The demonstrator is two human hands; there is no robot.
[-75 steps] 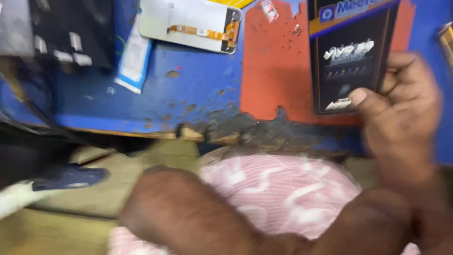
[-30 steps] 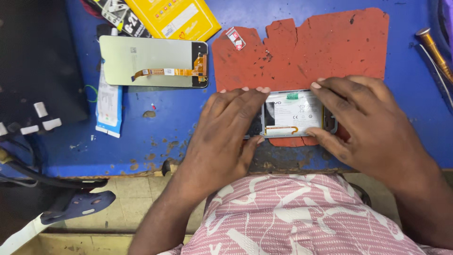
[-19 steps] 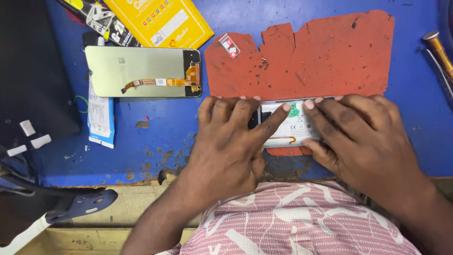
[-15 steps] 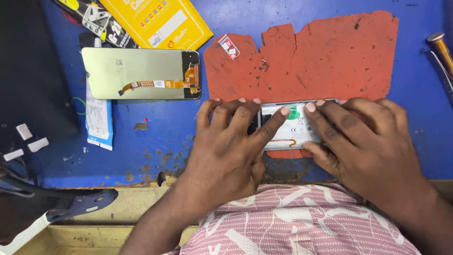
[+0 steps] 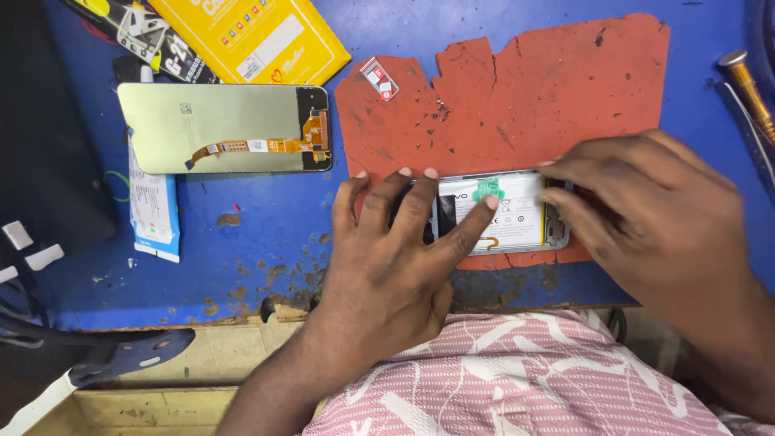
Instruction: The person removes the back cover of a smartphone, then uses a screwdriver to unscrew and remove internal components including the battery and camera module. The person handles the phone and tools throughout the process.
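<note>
1. We find an opened phone chassis [image 5: 504, 214] lying back-up on the lower edge of a ragged red rubber mat [image 5: 517, 105], which rests on a scuffed blue bench top [image 5: 242, 242]. Its pale battery [image 5: 500, 218] is exposed, with a small green pull tab [image 5: 488, 190] near the upper edge.

2. Our left hand [image 5: 387, 266] lies flat across the left portion of the chassis, fingers spread, the index fingertip touching the battery just below the green tab. It presses and steadies; it does not grasp.

3. Our right hand [image 5: 654, 218] covers the right end of the chassis, fingertips curled at its edge. We cannot tell whether it pinches the frame or merely rests on it; the hand is motion-blurred.

4. Risk: heavy fingertip pressure could dent or bend the soft battery pouch. We judge this the chief hazard.

5. Risk: the chassis sits near the mat's torn lower edge and the chipped bench lip; a slip could send it off.

6. Risk: dark grit scattered on the mat could scratch or contaminate the open interior.

7. Nearby: a detached display panel [image 5: 226, 129], matte grey-gold with an orange flex ribbon, lies well to the left; a glossy yellow packet [image 5: 258, 36] above it; a brass-handled tool [image 5: 747, 89] at the right edge.
</note>
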